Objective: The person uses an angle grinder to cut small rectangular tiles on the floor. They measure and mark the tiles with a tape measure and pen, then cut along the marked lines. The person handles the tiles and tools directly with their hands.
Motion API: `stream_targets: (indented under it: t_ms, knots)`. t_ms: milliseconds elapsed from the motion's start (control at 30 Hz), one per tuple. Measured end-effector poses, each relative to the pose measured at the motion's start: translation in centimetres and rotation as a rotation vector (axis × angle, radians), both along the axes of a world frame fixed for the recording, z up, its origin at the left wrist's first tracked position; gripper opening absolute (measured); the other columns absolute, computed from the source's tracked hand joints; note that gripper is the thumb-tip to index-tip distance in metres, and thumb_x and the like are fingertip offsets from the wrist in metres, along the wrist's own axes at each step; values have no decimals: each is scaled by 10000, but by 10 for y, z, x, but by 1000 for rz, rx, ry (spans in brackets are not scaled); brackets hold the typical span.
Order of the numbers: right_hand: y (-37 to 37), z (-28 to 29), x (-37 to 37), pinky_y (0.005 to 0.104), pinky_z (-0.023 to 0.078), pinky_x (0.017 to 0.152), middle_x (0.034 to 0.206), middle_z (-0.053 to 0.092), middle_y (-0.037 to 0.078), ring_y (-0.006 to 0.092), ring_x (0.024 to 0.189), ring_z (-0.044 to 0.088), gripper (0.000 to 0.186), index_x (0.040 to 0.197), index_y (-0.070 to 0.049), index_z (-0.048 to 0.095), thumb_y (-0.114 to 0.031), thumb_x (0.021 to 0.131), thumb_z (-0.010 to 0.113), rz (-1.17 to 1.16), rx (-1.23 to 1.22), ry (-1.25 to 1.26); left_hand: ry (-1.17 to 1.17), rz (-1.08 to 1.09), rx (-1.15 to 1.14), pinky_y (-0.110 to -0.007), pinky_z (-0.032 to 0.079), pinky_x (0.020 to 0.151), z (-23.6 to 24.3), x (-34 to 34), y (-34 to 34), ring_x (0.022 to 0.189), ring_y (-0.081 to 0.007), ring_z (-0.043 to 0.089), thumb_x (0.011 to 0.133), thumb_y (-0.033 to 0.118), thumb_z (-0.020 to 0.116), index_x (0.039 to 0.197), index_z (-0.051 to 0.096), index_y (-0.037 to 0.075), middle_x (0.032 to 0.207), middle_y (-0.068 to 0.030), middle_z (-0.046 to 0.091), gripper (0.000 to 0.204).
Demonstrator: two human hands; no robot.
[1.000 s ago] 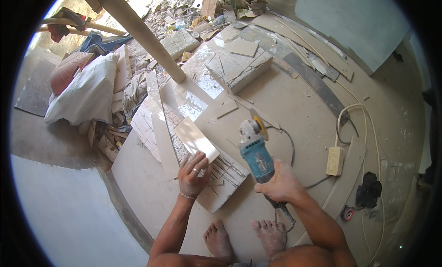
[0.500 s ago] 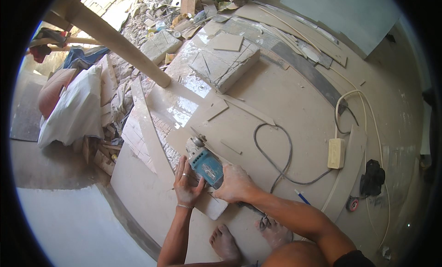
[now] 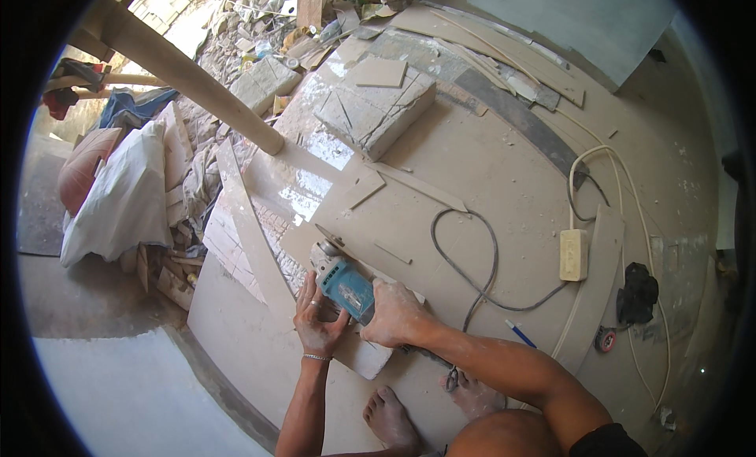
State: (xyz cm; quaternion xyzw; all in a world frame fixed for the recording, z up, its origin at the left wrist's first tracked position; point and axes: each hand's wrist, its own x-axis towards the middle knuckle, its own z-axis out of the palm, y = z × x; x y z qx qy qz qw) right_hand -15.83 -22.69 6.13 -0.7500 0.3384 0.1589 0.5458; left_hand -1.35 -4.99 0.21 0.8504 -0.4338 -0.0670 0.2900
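My right hand [image 3: 396, 311] is wrapped round the rear of a teal angle grinder [image 3: 349, 290], which points away from me and to the left. Its thin cutting disc [image 3: 329, 236] stands tilted at the far end, over a pale tile piece. Close along the grinder's left side lies my left hand [image 3: 316, 314], fingers stretched forward and thumb reaching toward the tool's body. Under both hands is a dusty pale slab [image 3: 368, 358], largely covered by them. Whether the disc touches the tile cannot be made out.
A dark cord [image 3: 494, 256] loops to a cream extension socket [image 3: 573, 255] at right. A blue pen [image 3: 520, 335] and a tape measure [image 3: 605, 340] lie nearby. Ahead sits a thick block [image 3: 378, 114]; a wooden post [image 3: 205, 79], rubble and a white sack [image 3: 118, 197] are at left.
The grinder's head has shifted slightly left, and its disc shows more of its flat face. Both hands keep their places on and beside the tool; the whole view has moved a little.
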Motion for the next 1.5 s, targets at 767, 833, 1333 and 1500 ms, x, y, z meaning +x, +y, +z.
stream_targets:
  t_ms: [767,833,1333,1500]
  knots:
    - [-5,14,1,449,601,1018,1154,724,380,472,1151,737,643,1229,172,598,-136,712,825,60,-1,17,8,-26,56,-468,432,1235,10,3,-3,1500,-398,524,718,185,878,1353,730,8,1587,-227,579,676]
    - [-6,16,-1,449,602,1018,1153,723,381,471,1151,738,652,1229,175,599,-141,708,831,56,12,7,-7,-47,51,-466,431,1236,11,3,-3,1502,-395,523,718,185,879,1365,730,18,1590,-227,575,684]
    - [-5,17,-13,447,612,1001,1151,729,371,469,1140,743,661,1234,169,613,-167,719,854,49,29,1,-20,-39,46,-441,436,1240,9,4,-4,1486,-396,541,742,238,875,1381,731,48,1570,-286,565,682]
    - [-5,20,-15,446,610,1006,1158,732,360,463,1148,741,674,1244,158,609,-172,714,864,62,10,34,8,-42,49,-459,411,1252,5,5,-1,1506,-379,524,704,166,864,1453,667,-9,1587,-223,580,794]
